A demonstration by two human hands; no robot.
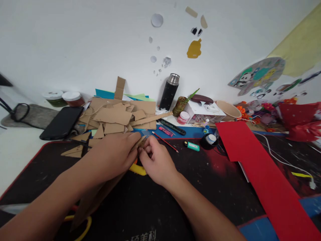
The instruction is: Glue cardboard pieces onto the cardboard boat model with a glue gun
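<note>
My left hand [121,150] is closed on a long piece of brown cardboard [96,197], which runs back under my forearm toward the front left. At its far end my right hand [157,160] pinches the cardboard edge with thumb and curled fingers, close against the left fingertips. Between and just below the hands shows a yellow and orange curved piece [137,169], partly hidden. Another yellow loop, like a scissor handle [86,229], lies under my left forearm. A heap of cut cardboard scraps [114,117] lies beyond my left hand.
A black phone [61,123] lies at the left. Behind the hands are a utility knife [173,127], a red pencil [165,142], a green lighter [192,146] and a black flask [170,92]. Red card [260,177] covers the right side of the dark mat [213,187].
</note>
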